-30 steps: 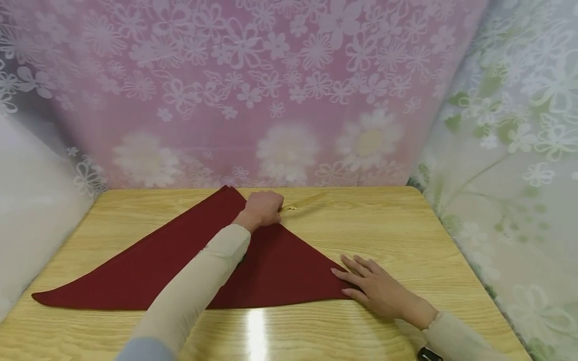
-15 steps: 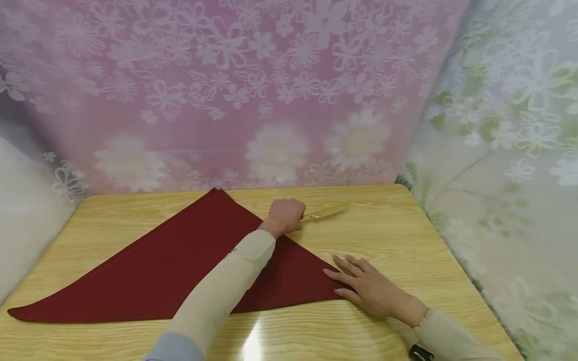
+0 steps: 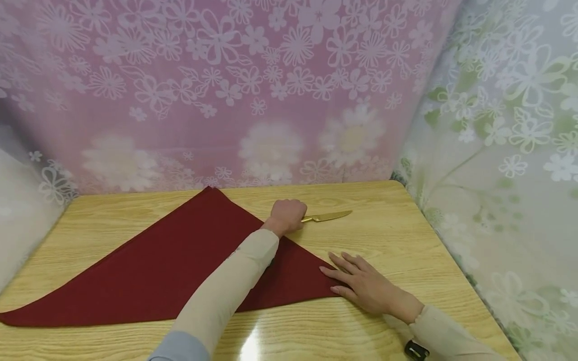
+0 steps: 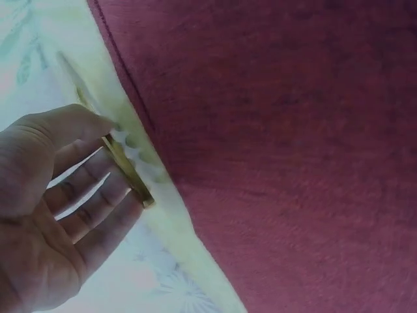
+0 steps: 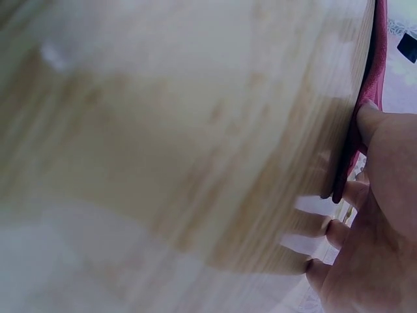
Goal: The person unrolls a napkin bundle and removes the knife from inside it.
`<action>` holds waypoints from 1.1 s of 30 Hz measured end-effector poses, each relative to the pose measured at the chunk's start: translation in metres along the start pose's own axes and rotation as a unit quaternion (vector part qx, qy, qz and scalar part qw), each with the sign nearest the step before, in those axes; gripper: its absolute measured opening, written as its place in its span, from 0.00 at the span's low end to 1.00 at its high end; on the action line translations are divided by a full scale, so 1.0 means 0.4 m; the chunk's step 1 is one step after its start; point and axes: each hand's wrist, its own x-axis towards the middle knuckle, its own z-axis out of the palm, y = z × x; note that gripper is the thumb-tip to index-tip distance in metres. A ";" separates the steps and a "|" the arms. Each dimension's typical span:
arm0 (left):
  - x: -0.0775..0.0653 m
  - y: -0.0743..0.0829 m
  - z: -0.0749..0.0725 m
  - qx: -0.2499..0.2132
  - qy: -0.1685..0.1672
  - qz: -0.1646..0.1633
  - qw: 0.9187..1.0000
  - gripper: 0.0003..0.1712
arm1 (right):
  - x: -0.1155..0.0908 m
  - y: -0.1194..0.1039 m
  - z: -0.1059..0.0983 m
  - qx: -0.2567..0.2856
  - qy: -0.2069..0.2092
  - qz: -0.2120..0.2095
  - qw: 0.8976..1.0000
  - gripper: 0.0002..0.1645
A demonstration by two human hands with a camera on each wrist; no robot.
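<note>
A dark red cloth napkin (image 3: pixel 180 260), folded to a triangle, lies on the wooden table (image 3: pixel 375 220) with its peak toward the back edge. Past its right slanted side, my left hand (image 3: pixel 287 216) grips a gold table knife (image 3: pixel 331 216) by the handle, blade pointing right. In the left wrist view, the thumb and fingertips of the left hand (image 4: pixel 71 176) pinch the knife's handle (image 4: pixel 130 173) close beside the napkin's hem. My right hand (image 3: pixel 368 286) rests with fingers spread on the napkin's right corner, partly hiding that tip. Seen from the right wrist, the thumb touches the napkin's edge (image 5: pixel 370 85).
A pink flowered curtain (image 3: pixel 217 125) hangs right behind the table's back edge. Another flowered sheet (image 3: pixel 492 190) stands along the right side, and a pale one (image 3: pixel 27 200) along the left. A black strap piece (image 3: pixel 416 350) sits at the right sleeve.
The left hand has carried the knife rightward and nearer, away from the napkin's peak. The right hand stays on the corner. The head view has turned slightly right.
</note>
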 end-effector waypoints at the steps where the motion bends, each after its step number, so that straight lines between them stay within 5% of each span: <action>1: 0.000 0.002 -0.004 -0.002 -0.006 -0.002 1.000 0.12 | 0.000 0.000 0.000 -0.001 0.000 -0.001 1.000 0.28; 11: -0.013 -0.003 -0.027 -0.038 -0.040 -0.004 0.998 0.11 | -0.001 -0.001 0.002 -0.001 0.005 -0.004 1.000 0.28; 18: -0.016 -0.008 -0.020 -0.047 -0.033 -0.008 0.998 0.13 | 0.000 -0.003 0.001 0.002 0.019 -0.012 1.000 0.28; 25: -0.043 0.002 -0.020 0.017 -0.025 0.002 1.000 0.09 | 0.004 -0.010 -0.003 0.000 0.028 -0.024 0.999 0.27; 33: -0.085 -0.038 -0.011 -0.026 0.007 -0.003 1.000 0.14 | 0.001 -0.001 0.009 -0.006 0.038 -0.017 0.999 0.27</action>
